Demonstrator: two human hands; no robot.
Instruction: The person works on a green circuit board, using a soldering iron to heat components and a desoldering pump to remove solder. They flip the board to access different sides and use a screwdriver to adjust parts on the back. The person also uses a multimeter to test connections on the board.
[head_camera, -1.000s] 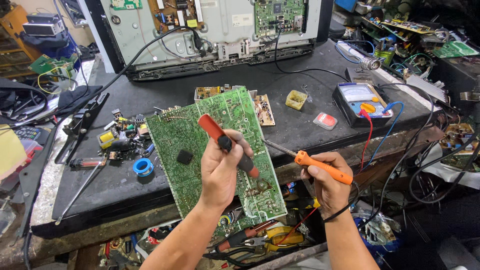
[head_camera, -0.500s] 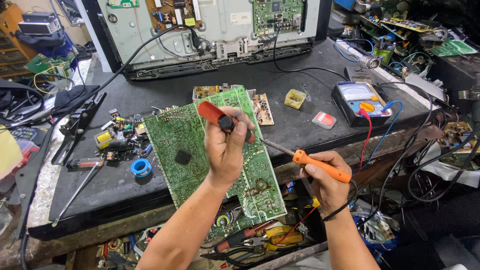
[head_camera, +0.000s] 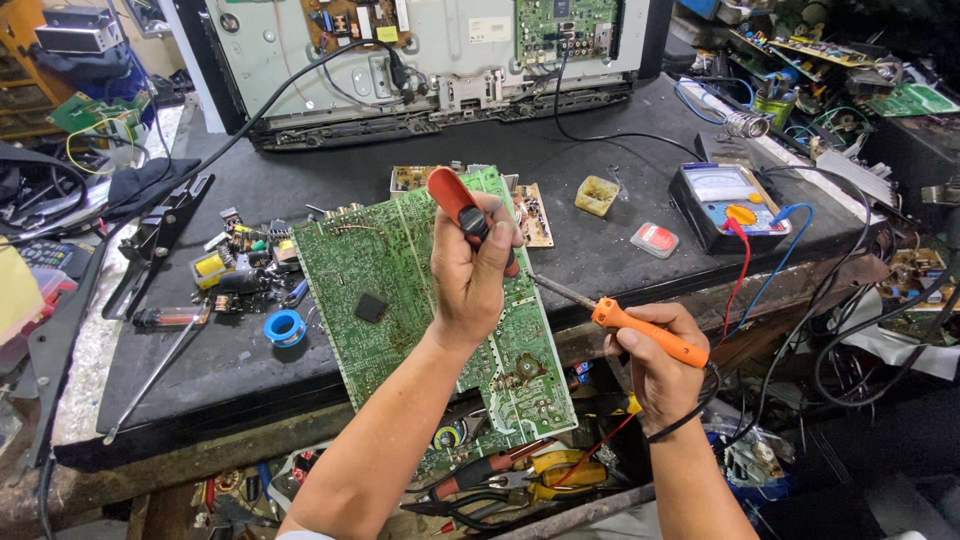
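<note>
Bench, left side: loose parts lie on the dark bench top. We note a clear-handled screwdriver, a small heap of pulled components and a blue roll of tape, all near the board but apart from it.

Centre: the large green circuit board rests solder side up, tilted, its upper part on the bench and its lower end overhanging the front edge. A small black chip lies loose on it. Our left hand is closed around a red-and-black desoldering pump, held over the board's upper right area.

Right of centre: our right hand grips the orange soldering iron by its handle; the tip points toward the board's right edge, just beneath the left hand. Whether the tip touches a joint we cannot tell, as the hand hides it.

Far right: an analogue multimeter with red and blue leads sits unused.

Judgement: rework appears under way. Some parts look already removed; the board remains out of the opened television chassis behind, so refitting is not yet done.
</note>
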